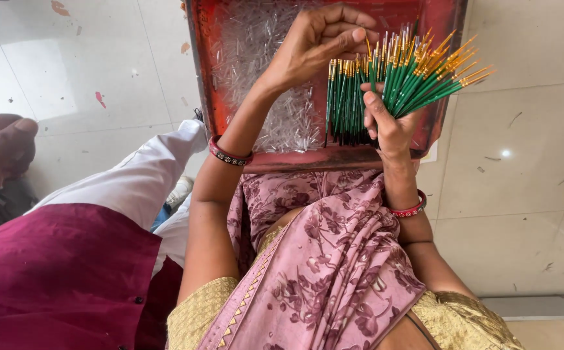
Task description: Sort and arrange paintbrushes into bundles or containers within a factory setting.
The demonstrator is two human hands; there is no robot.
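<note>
The right hand [385, 123] is clamped around a thick bundle of slim green brushes [385, 84], fingers wrapped tight about the lower part of the handles so the whole sheaf fans out up and to the right, gold ferrules and fine tips splaying clear of the fist. That fan looks deliberate, I'd say: held low and loose at the top, the tips separate enough to be reached one at a time. And there's the left hand [317, 42], hovering right over the top of the fan, fingers curled and drawn together with the thumb laid across them, pinching at the tips of the nearest brushes (whether it has one actually gripped between finger and thumb, I can't tell from here). Both hands work directly above a red tray [197, 78] resting against the lap, and that placement makes sense too, since the tray is heaped with small clear plastic tubes [256, 58], close under the left hand's reach. Red beaded bangles ring both wrists, and a pink floral cloth [333, 259] drapes down the front. Off to the left, apart from all this, another person sits close by: a maroon garment [61, 272], a white trouser leg [139, 175] stretched over the pale tiled floor [534, 181], and their hand [0, 149] at the edge.
</note>
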